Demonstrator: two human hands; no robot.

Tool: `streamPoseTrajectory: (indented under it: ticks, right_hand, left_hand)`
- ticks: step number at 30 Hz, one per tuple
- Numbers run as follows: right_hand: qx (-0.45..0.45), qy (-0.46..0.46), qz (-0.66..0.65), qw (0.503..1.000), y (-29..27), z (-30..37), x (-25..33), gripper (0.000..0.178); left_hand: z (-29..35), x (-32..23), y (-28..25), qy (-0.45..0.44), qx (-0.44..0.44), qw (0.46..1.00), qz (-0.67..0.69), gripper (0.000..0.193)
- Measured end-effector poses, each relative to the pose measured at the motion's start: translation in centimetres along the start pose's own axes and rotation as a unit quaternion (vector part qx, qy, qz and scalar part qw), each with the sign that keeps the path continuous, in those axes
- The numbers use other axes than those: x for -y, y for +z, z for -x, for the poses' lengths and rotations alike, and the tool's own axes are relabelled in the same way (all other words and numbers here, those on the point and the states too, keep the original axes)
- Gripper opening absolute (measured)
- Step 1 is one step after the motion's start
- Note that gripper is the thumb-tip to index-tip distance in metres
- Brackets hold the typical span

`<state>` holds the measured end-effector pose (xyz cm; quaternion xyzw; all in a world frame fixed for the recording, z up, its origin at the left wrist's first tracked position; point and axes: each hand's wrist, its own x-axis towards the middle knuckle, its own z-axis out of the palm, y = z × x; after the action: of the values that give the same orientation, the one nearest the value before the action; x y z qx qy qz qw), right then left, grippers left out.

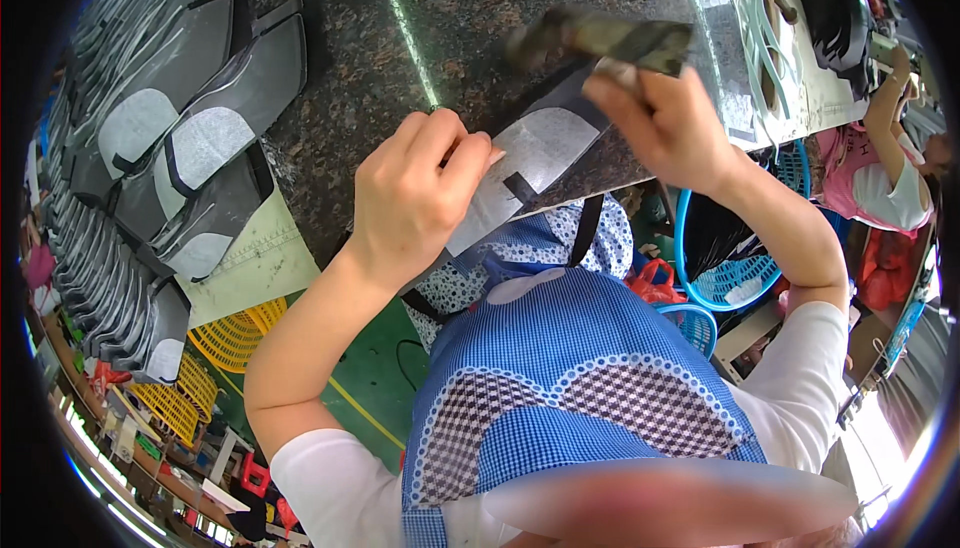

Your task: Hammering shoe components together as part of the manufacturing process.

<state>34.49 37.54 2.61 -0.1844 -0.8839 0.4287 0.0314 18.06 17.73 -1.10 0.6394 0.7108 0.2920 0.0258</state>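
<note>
On the speckled stone tabletop [480,8], close to its near edge, lies a dark grey sheet piece with a pale rounded patch [548,146], shaped like a boot upper. My left hand [415,183] is closed, with thumb and fingertips pinching the left side of this piece. A small black strip [520,187] crosses the patch near the table edge. Over the far right end of the piece, my right hand [660,123] grips a hammer-like tool [620,38]. Motion smears the tool's dark olive-brown body, and my fingers hide its handle.
Many similar grey pieces [205,138] are fanned in overlapping rows at left. Pale strips and a tool [765,38] lie at the table's right. Blue baskets [735,288] stand below right, yellow baskets [235,338] below left. Another person [880,173] sits at far right.
</note>
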Motion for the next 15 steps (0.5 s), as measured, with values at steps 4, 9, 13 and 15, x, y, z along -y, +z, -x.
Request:
streamPoseTrajectory:
  ticks: [4, 9, 13, 15]
  right_hand:
    - [0.069, -0.17, 0.067, 0.981, 1.9, 1.6, -0.1, 0.018]
    - [0.035, 0.003, -0.04, 0.999, 2.2, -0.1, 0.5, 0.02]
    - [0.104, -0.171, 0.024, 0.979, 2.1, 0.7, 1.2, 0.016]
    - [0.03, -0.071, 0.009, 0.997, 0.7, -1.0, 1.8, 0.012]
  left_hand:
    - [-0.4, 1.2, -2.1, -0.041, 0.11, 0.993, 0.023, 0.017]
    - [0.3, 2.3, -3.0, 0.0, 0.112, 0.987, 0.117, 0.018]
    - [1.5, 2.6, -2.2, 0.075, 0.066, 0.99, 0.097, 0.017]
    - [1.1, 2.1, -1.0, 0.087, 0.009, 0.995, 0.038, 0.016]
